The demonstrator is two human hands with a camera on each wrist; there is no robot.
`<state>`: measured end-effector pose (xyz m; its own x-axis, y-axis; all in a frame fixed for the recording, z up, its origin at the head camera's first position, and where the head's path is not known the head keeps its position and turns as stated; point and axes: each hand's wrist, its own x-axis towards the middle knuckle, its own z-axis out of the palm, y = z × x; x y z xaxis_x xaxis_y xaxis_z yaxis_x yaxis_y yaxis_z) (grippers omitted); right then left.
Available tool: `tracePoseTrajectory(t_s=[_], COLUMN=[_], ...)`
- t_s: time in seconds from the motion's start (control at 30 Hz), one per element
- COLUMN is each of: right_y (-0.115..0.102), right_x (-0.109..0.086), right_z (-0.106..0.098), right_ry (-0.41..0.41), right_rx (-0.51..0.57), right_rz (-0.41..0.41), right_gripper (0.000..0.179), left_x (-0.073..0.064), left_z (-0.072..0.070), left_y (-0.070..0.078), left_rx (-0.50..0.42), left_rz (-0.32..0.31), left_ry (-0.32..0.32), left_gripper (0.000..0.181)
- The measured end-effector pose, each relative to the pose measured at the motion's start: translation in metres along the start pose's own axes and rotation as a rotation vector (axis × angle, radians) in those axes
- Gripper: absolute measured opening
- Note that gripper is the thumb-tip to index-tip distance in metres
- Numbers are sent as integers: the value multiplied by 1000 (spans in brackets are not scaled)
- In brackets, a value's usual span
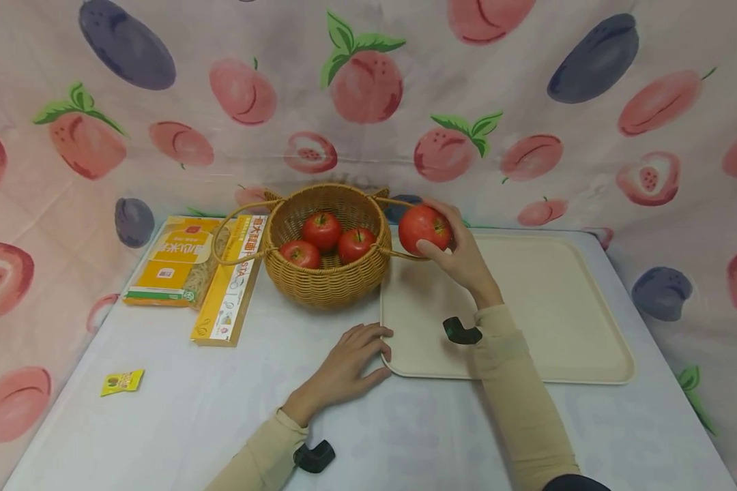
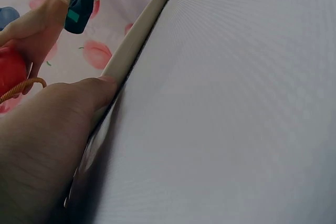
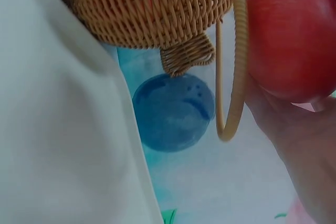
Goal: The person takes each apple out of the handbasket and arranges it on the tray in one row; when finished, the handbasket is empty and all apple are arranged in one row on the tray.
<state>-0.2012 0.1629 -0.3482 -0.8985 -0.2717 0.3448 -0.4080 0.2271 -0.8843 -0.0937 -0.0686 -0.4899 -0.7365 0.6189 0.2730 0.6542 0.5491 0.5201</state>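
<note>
My right hand grips a red apple above the tray, just right of the wicker basket. In the right wrist view the apple is close beside the basket's looped handle. Three more red apples, one of them at the front left, lie inside the basket. My left hand rests with fingers spread at the near left corner of the cream tray. In the left wrist view its thumb lies along the tray's rim.
Left of the basket lie a yellow bag of dry food and a long yellow pasta box. A small yellow packet sits at the left on the white tablecloth. A fruit-print cloth hangs behind the table.
</note>
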Motion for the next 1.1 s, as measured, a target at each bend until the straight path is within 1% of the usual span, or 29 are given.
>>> tracePoseTrajectory(t_s=[0.23,0.47,0.7,0.8,0.87,1.1], right_y=[9,17,19,22,25,49], right_x=[-9,-18,-27,-31,-34,-41], right_z=[-8,-16,-22,-23,-24,-30], right_ry=[30,66,86,92,94,96], right_rx=[-4,16,-1,-12,-15,-11], right_rz=[29,29,31,27,28,72], right_gripper=[63,63,62,62,62,65], left_x=[0,0,1,1,1,1], left_z=[-1,-2,-2,-2,-2,-3], left_y=[2,2,1,1,1,2], left_rx=[-9,-25,-17,-16,-18,-21], left_rz=[-2,-23,2,2,5,0], left_ry=[0,-28,-3,-2,2,-3], left_gripper=[17,16,16,16,16,16])
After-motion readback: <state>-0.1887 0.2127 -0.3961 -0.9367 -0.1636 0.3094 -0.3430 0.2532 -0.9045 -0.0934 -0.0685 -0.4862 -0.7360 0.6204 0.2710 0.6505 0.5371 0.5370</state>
